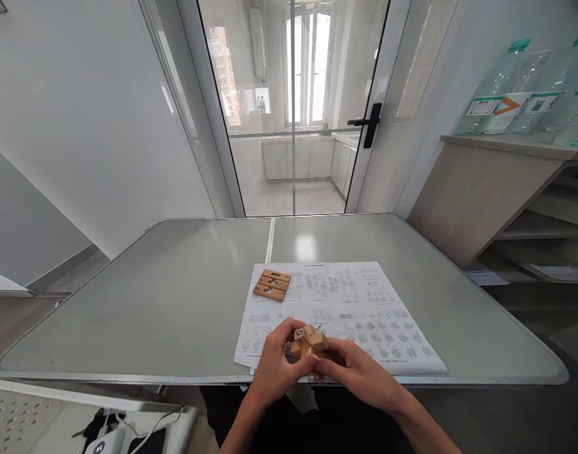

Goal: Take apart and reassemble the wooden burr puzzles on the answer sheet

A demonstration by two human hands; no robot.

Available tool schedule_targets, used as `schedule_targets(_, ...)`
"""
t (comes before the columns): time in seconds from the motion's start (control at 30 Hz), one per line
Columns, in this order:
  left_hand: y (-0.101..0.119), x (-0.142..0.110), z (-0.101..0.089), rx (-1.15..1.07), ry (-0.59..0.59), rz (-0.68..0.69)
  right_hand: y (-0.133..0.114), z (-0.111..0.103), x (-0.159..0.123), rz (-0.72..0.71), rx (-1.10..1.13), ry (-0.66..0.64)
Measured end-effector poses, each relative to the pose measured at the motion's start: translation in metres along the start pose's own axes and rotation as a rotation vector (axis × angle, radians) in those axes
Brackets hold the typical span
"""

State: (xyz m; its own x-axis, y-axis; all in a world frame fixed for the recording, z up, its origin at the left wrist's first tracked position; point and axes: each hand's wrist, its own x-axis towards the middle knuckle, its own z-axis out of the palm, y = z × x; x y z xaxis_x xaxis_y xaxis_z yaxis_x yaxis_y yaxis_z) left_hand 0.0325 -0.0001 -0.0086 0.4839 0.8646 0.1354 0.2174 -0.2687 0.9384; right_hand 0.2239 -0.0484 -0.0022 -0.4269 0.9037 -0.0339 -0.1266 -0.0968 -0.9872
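Observation:
Between my two hands, just above the table's front edge, is a light wooden burr puzzle of crossed blocks with a letter marked on one end. My left hand grips its left side, fingers curled behind it and thumb at the front. From the right, my right hand pinches it, its thumb meeting the left thumb below the puzzle. Beneath lies a white instruction sheet printed with rows of small diagrams. On the sheet's upper left rest several flat brown wooden pieces with cut-out slots, set side by side.
The grey folding table has a metal rim and a centre seam. Behind it stands a glass door with a black handle. Plastic bottles stand on a wooden shelf unit at right. Cables and a white device lie lower left.

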Motion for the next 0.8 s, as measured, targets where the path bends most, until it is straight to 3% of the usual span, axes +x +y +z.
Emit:
schedule_targets(0.13, -0.001, -0.001, -0.001, 0.001, -0.027, -0.023, -0.003, 0.000, -0.003, -0.041, -0.108, -0.020)
schedule_targets(0.27, -0.001, -0.002, -0.002, 0.004, -0.066, -0.001, -0.001, -0.003, -0.005, -0.041, -0.057, -0.092)
schedule_targets(0.53, 0.001, -0.003, -0.007, -0.113, -0.163, 0.089, 0.031, -0.003, 0.000, 0.035, 0.482, -0.350)
schedule_targets(0.8, -0.007, -0.004, -0.007, -0.179, -0.047, 0.091, 0.026, 0.000, 0.003, 0.020, 0.489, -0.245)
